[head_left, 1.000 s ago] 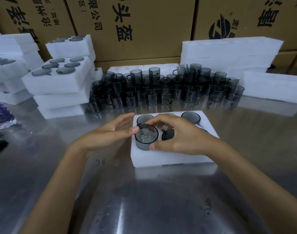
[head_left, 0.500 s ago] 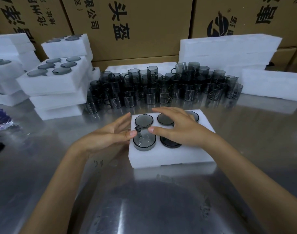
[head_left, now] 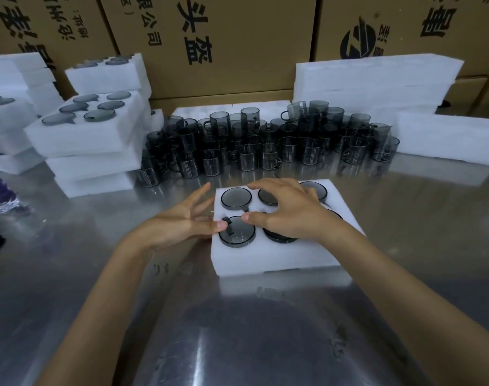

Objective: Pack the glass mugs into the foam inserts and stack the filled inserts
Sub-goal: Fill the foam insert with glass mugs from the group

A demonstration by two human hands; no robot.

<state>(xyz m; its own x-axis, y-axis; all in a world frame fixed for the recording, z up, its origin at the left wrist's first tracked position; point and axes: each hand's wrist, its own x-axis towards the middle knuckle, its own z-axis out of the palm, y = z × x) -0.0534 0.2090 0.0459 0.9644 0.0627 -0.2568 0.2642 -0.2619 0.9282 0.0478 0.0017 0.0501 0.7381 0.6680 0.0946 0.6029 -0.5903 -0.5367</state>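
A white foam insert (head_left: 265, 260) lies on the steel table in front of me, its holes filled with dark glass mugs. The front-left mug (head_left: 237, 233) sits almost flush in its hole. My left hand (head_left: 182, 221) has straight fingers, and its thumb tip touches that mug's rim from the left. My right hand (head_left: 287, 213) lies spread over the insert, thumb tip on the same mug's rim, fingers reaching over the rear mugs. A crowd of loose grey mugs (head_left: 265, 140) stands behind the insert.
Filled foam inserts (head_left: 84, 135) are stacked at the left, with more white foam further left. Foam blocks (head_left: 377, 79) are piled at the back right and one lies at the right (head_left: 446, 140). Cardboard boxes (head_left: 223, 37) wall off the rear.
The front-left mug has gone from sticking up out of its hole to sitting nearly flush. My right hand has flattened over the insert, and both thumbs stay at the mug's rim.
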